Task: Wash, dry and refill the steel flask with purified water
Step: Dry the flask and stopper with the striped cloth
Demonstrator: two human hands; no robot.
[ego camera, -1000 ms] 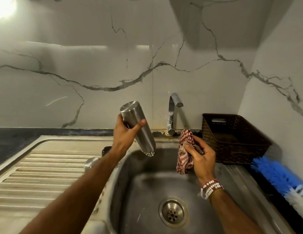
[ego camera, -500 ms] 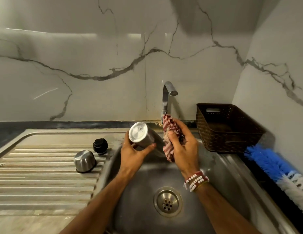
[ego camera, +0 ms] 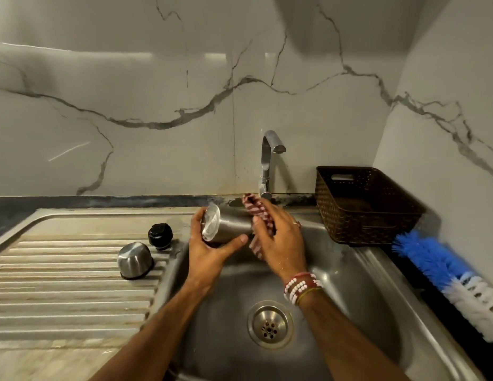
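Head view over a stainless-steel sink basin (ego camera: 350,298). The left hand (ego camera: 209,251) grips the base end of a cylindrical steel flask (ego camera: 226,225), which is held roughly level above the basin's far left corner with its round base turned towards the camera. The thumb lies along the underside. The other fingers curl behind the body, mostly out of sight. The right hand (ego camera: 281,243) clasps a red-and-white striped cloth (ego camera: 256,213) around the flask's far end, so the neck and mouth are hidden. Cloth ends show above and below this hand, and beaded bracelets (ego camera: 300,287) ring its wrist.

On the ribbed steel drainboard (ego camera: 61,284) to the left stands a domed steel cap (ego camera: 134,259), rim down, with a black plastic stopper (ego camera: 160,235) just behind it. A chrome tap (ego camera: 267,160) rises behind the hands, its foot partly covered by the cloth.

At right sit a brown woven basket (ego camera: 363,210), its interior lost in shadow, and a blue-and-white bristle brush (ego camera: 446,273) cut off by the frame edge. Both forearms leave the frame at the bottom.
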